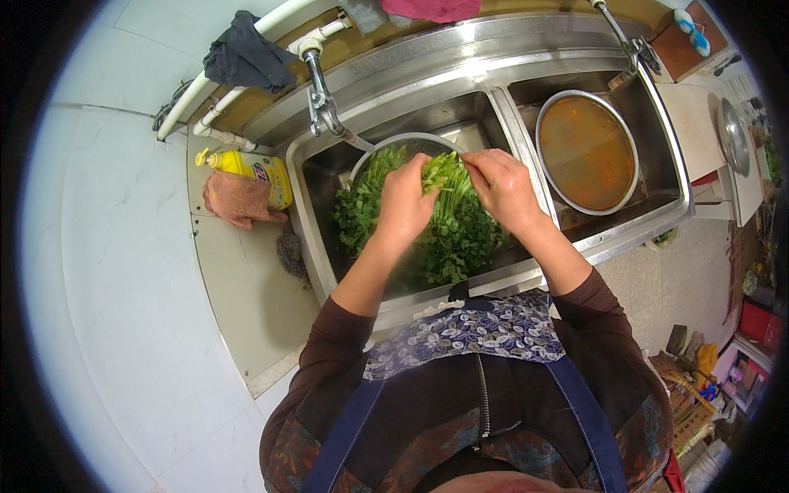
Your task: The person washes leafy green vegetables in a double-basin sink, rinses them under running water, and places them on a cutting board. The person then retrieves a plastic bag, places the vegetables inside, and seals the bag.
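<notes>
My left hand (405, 197) is closed around a bunch of leafy green herbs (453, 197), probably cilantro, its stem ends pointing up and away from me. At the right edge of those stem ends, my right hand (502, 185) has its thumb and fingers pinched together; whether a stem is between them is hard to tell. The leaves hang down over more greens (363, 197) in the left basin of a stainless steel sink (527, 166). Behind my hands shows the rim of a round metal bowl (425, 137), partly covered by the greens.
A faucet (327, 111) reaches over the left basin. The right basin holds a round metal bowl of murky orange-brown liquid (588, 154) beneath a second faucet (624, 49). Left of the sink are a yellow detergent bottle (280, 179), a pinkish-brown cloth (237, 200) and a scouring pad (291, 251).
</notes>
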Motion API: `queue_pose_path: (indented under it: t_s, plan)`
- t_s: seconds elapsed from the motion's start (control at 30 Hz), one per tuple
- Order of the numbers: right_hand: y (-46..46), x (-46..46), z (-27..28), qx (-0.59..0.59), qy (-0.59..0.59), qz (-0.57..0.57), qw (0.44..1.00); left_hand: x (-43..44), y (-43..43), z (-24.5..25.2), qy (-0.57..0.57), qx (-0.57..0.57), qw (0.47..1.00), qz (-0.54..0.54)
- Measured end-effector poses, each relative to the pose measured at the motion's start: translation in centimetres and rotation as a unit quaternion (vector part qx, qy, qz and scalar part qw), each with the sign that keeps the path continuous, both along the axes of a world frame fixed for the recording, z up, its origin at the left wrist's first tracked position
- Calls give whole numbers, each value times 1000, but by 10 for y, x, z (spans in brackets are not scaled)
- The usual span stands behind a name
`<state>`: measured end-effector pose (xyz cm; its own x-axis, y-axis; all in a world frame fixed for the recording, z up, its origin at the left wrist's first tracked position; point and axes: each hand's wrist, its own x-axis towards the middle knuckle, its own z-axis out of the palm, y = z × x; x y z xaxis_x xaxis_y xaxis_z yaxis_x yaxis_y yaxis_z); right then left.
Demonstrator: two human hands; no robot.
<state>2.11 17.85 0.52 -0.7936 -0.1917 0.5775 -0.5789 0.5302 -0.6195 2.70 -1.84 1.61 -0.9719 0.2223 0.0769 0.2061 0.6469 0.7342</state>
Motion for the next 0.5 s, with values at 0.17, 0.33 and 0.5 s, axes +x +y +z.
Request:
queue_pose_path:
  t_s: [0.17, 0.33, 0.5]
  plan:
    - [-4, 3, -9, 13, -24, -40, 999, 2, 2, -6, 27, -31, 999, -25]
    - [-9, 1, -26, -132, -174, -106, 970, 6, 8, -1, -75, 60, 995, 23]
    - [20, 1, -43, -100, -291, -26, 951, -16, -20, 5, -225, 381, 896, -39]
